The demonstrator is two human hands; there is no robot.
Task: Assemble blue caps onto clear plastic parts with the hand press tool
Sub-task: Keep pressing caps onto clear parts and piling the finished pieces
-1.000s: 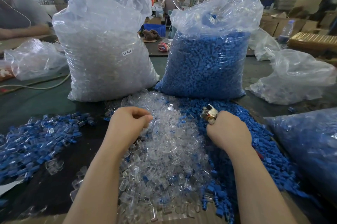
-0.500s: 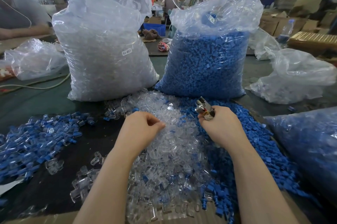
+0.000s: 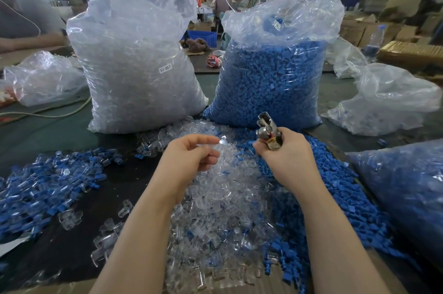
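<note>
My left hand (image 3: 189,157) is raised over the loose pile of clear plastic parts (image 3: 223,210) and pinches one clear part (image 3: 222,142) at its fingertips. Just to the right, my right hand (image 3: 285,157) grips the small metal hand press tool (image 3: 267,129), whose jaws point up and to the left. The clear part sits a short way left of the tool, apart from it. Loose blue caps (image 3: 335,198) lie heaped under and right of my right hand. A spread of assembled blue-and-clear pieces (image 3: 43,186) covers the table at the left.
Two tall plastic sacks stand behind the piles: clear parts (image 3: 136,66) on the left, blue caps (image 3: 271,73) on the right. Another blue-filled bag (image 3: 407,193) lies at the right edge. Crumpled bags (image 3: 388,102) sit right and left. A person's arm (image 3: 28,39) rests far left.
Both hands have lifted off the piles and come closer together. My left hand now holds a clear part up, and the tool in my right hand has tilted upright toward it.
</note>
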